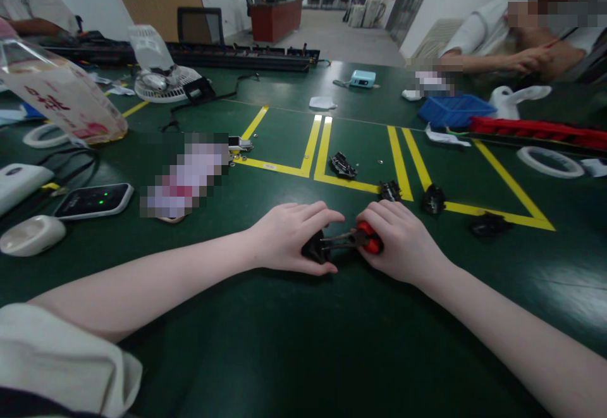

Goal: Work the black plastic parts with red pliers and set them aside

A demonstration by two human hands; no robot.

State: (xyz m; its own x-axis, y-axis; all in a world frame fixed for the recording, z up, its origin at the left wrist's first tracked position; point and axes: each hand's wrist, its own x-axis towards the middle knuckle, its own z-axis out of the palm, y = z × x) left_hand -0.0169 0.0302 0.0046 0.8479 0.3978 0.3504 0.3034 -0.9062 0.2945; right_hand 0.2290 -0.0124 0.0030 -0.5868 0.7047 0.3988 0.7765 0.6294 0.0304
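My left hand [296, 238] is closed round a small black part [315, 248], thumb and fingers on either side of it. In my right hand [396, 241] is a pair of long-nose pliers [351, 239] with red handles, the fist wrapped round the grips. The plier jaws point left and reach the black part; whether they grip it I cannot tell. Beyond my hands lie similar black parts: one [343, 165] inside a yellow-taped box, one [389, 191] just past my right knuckles, another [433, 199] farther right, and a blurred one [490, 224] on the tape.
To the left are a pixelated phone [187, 181], a black-faced device [95, 201] with green lights, a bottle [61, 89] and a white fan [161, 70]. A blue bin [455, 111] and a tape roll [550, 162] lie right. A person [516, 45] sits across the green table [303, 342].
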